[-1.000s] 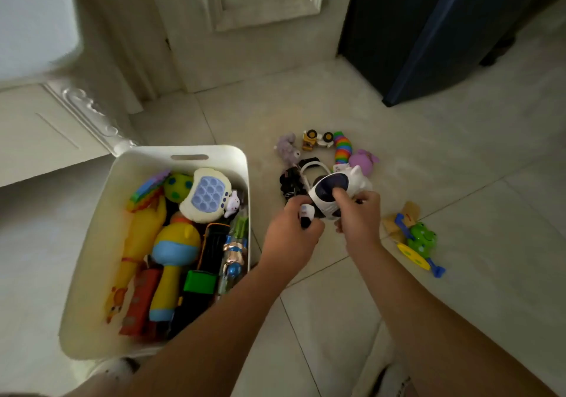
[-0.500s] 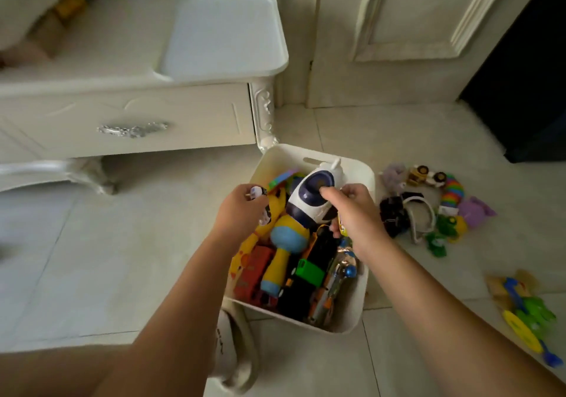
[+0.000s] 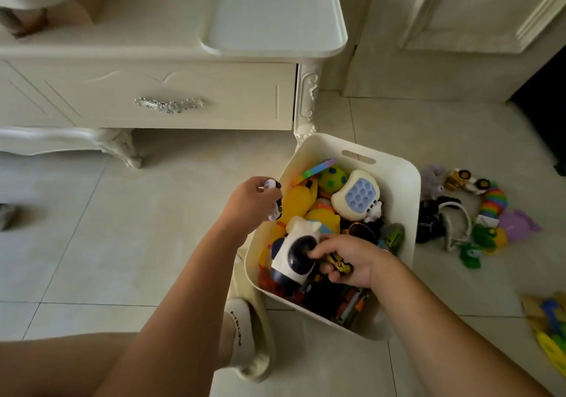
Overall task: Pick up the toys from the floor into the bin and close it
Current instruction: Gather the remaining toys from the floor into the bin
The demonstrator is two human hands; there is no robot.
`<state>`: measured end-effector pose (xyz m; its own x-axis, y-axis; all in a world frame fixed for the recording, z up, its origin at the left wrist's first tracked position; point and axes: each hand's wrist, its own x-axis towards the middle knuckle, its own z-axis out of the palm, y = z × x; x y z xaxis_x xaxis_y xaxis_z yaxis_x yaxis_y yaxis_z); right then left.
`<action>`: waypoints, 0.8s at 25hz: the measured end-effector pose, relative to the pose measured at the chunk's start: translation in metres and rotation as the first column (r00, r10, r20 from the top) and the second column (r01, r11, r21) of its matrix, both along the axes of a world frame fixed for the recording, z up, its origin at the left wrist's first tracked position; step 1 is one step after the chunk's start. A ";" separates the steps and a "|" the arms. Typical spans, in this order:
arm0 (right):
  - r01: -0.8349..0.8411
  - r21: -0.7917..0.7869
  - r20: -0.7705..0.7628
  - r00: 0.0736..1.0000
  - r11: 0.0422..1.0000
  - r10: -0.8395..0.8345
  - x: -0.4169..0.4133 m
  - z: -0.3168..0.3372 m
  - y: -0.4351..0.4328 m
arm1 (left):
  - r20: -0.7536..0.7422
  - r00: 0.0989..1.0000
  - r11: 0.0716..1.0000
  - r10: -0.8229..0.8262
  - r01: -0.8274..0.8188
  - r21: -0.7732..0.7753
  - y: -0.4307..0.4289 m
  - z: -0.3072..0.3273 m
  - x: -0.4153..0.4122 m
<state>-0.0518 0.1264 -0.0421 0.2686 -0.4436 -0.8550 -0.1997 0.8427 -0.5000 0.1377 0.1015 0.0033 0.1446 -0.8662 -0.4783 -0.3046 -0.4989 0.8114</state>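
A cream bin [image 3: 407,212] stands open on the floor, full of toys. Inside it my right hand [image 3: 346,261] presses a white and navy robot toy [image 3: 292,257] down among the others, with a small yellow toy car [image 3: 338,264] under its fingers. My left hand [image 3: 251,202] hovers over the bin's left rim, closed on a small white and black toy [image 3: 273,200]. Several toys lie on the floor right of the bin: a rainbow slinky [image 3: 493,202], a purple toy [image 3: 519,225], a green frog toy [image 3: 484,235], a white headband [image 3: 453,223].
The bin's cream lid [image 3: 272,10] lies on a white cabinet [image 3: 147,96] behind the bin. More toys in yellow, blue and green [image 3: 551,320] lie at the right edge. My socked foot [image 3: 245,338] is beside the bin's near corner. A door [image 3: 459,29] stands behind.
Both hands carried the toys from the floor pile over to the bin. My right hand has since lowered the robot toy from above the bin down into it.
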 end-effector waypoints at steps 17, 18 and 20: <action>-0.239 -0.287 -0.273 0.949 0.928 0.160 -0.011 -0.002 0.014 | 0.037 0.997 0.998 -0.065 0.066 -0.007 0.005 0.006 -0.026; -0.237 -0.306 -0.261 0.952 0.922 0.158 -0.007 -0.003 0.016 | 0.034 0.997 0.998 -0.064 0.064 -0.010 0.005 0.005 -0.027; -0.243 -0.343 -0.247 0.955 0.908 0.162 0.000 -0.008 0.017 | 0.041 0.996 0.997 -0.074 0.074 -0.001 0.004 0.004 -0.030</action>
<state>-0.0519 0.1436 -0.0500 0.2203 -0.6903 -0.6892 -0.4794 0.5387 -0.6928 0.1082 0.1058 0.0077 0.0999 -0.8765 -0.4710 -0.3734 -0.4718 0.7987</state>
